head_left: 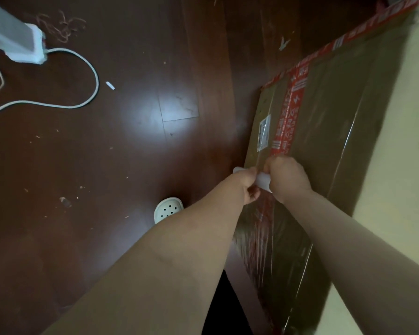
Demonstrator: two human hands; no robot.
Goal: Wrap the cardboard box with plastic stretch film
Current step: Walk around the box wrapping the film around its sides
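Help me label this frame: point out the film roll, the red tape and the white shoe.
film roll (263, 182): head view, exposed white middle of the core.
red tape (289, 110): head view, middle of the printed strip.
white shoe (167, 209): head view, perforated toe.

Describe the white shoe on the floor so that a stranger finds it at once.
Start at the large cardboard box on the right. On the dark wooden floor to its left, beside the left forearm, lies a white clog. Unlike the white cable farther left, it has round holes.
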